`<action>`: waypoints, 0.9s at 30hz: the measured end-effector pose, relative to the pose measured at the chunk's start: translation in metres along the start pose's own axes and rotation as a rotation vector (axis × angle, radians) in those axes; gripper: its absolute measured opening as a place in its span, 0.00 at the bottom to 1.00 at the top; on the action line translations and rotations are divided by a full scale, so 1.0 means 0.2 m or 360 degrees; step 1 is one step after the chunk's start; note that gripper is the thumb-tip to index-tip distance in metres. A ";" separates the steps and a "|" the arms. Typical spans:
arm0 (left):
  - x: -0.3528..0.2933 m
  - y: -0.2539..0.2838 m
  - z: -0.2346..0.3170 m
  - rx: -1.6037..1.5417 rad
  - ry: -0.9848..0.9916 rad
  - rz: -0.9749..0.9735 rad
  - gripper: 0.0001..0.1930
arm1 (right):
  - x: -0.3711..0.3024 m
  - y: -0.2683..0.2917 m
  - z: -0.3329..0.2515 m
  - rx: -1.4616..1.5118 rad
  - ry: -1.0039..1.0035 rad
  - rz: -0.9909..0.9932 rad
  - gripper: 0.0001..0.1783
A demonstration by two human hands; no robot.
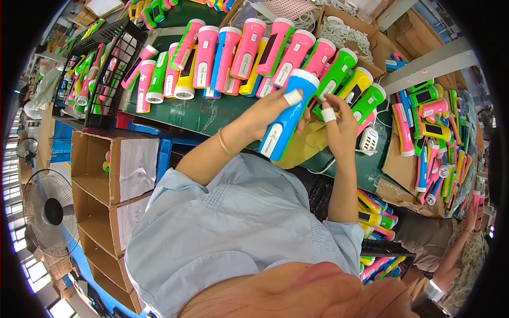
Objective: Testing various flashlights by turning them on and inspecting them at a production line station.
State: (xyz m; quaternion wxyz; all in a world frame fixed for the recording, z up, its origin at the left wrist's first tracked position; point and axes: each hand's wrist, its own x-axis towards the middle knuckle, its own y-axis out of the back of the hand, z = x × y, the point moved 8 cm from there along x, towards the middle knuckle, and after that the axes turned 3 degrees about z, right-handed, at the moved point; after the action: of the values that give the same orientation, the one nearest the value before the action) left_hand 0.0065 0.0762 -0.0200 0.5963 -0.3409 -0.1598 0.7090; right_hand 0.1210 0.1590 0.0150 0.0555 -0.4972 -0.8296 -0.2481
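A blue flashlight with a green edge and a white head is gripped in my left hand, head end up and tilted to the right. White tape wraps that thumb. Close to its right side, my right hand has its fingers bent together, with white tape on one of them. Whatever may be between those fingertips is too small to make out. Just beyond the right hand lies a green flashlight in a long row. That row holds several pink flashlights and a yellow flashlight. Beneath my hands lies a yellow cloth.
A white multi-port charger with a cable sits on the green table. At left stand a black crate and cardboard compartments. Loose flashlights fill a box at right. A fan and another person's arm are farther out.
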 end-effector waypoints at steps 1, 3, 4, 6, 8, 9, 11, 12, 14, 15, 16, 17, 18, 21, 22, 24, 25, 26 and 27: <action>0.02 0.01 0.01 -0.0109 0.0002 -0.0069 0.21 | -0.02 0.00 0.06 0.0108 -0.0091 -0.0017 0.12; 0.03 -0.01 0.03 -0.0163 -0.0028 -0.0027 0.21 | -0.05 0.02 0.12 0.0188 -0.0320 -0.0108 0.12; 0.04 -0.01 0.05 -0.0213 -0.0050 0.0008 0.20 | -0.07 0.01 0.17 0.0264 -0.0554 -0.0189 0.12; 0.08 0.01 0.03 -0.0301 -0.0048 -0.0027 0.18 | -0.06 0.05 0.17 0.0384 -0.0520 -0.0115 0.11; 0.10 0.02 0.02 -0.0386 -0.0010 0.0016 0.18 | -0.03 0.09 0.13 0.0557 -0.0492 -0.0060 0.11; 0.10 0.01 0.02 -0.0388 -0.0010 0.0021 0.18 | -0.04 0.10 0.12 0.0559 -0.0494 -0.0064 0.11; 0.11 -0.03 0.03 -0.0354 -0.0015 -0.0055 0.18 | -0.05 0.10 0.11 0.0704 -0.0509 -0.0100 0.13; 0.11 -0.03 0.02 -0.0399 0.0030 -0.0056 0.17 | -0.06 0.10 0.11 0.0705 -0.0512 -0.0104 0.13; 0.12 -0.03 0.02 -0.0475 0.0081 -0.0093 0.16 | -0.07 0.10 0.09 0.0643 -0.0545 -0.0114 0.17; 0.12 -0.03 0.01 -0.0552 0.0142 -0.0132 0.15 | -0.07 0.09 0.09 0.0644 -0.0555 -0.0116 0.17; 0.12 -0.03 0.00 -0.0557 0.0149 -0.0124 0.15 | -0.07 0.10 0.08 0.0629 -0.0571 -0.0026 0.19; 0.13 0.01 0.01 -0.0431 0.0122 0.0051 0.17 | -0.06 0.11 0.09 0.0614 -0.0590 0.0062 0.21; 0.11 0.05 -0.02 -0.0311 0.0106 0.0235 0.19 | -0.08 0.12 0.12 0.0618 -0.0615 0.0059 0.22; 0.18 0.05 0.08 0.0010 -0.0173 0.0183 0.12 | -0.05 0.14 0.16 0.0790 -0.0701 -0.0024 0.22; 0.18 0.03 0.18 0.0177 -0.0393 0.0041 0.13 | -0.03 0.15 0.16 0.0821 -0.0620 0.0020 0.19; 0.16 0.02 0.40 0.1232 -0.0879 0.0275 0.19 | -0.02 0.19 0.20 0.1062 -0.0666 -0.0011 0.17; 0.12 0.00 0.55 0.1230 -0.1335 0.0557 0.33 | -0.01 0.21 0.21 0.1103 -0.0613 -0.0011 0.17; 0.09 0.03 0.64 0.1793 -0.1306 0.0974 0.39 | 0.02 0.19 0.19 0.1073 -0.0573 -0.0043 0.17; 0.11 0.09 0.67 0.1739 -0.1565 0.0964 0.40 | 0.05 0.17 0.17 0.1038 -0.0521 -0.0061 0.17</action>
State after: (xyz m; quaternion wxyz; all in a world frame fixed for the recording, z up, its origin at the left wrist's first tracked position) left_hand -0.0979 0.1171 0.0582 0.3214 0.3234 0.0654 0.8876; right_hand 0.1502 0.1952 0.0015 0.0731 -0.4709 -0.8721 0.1112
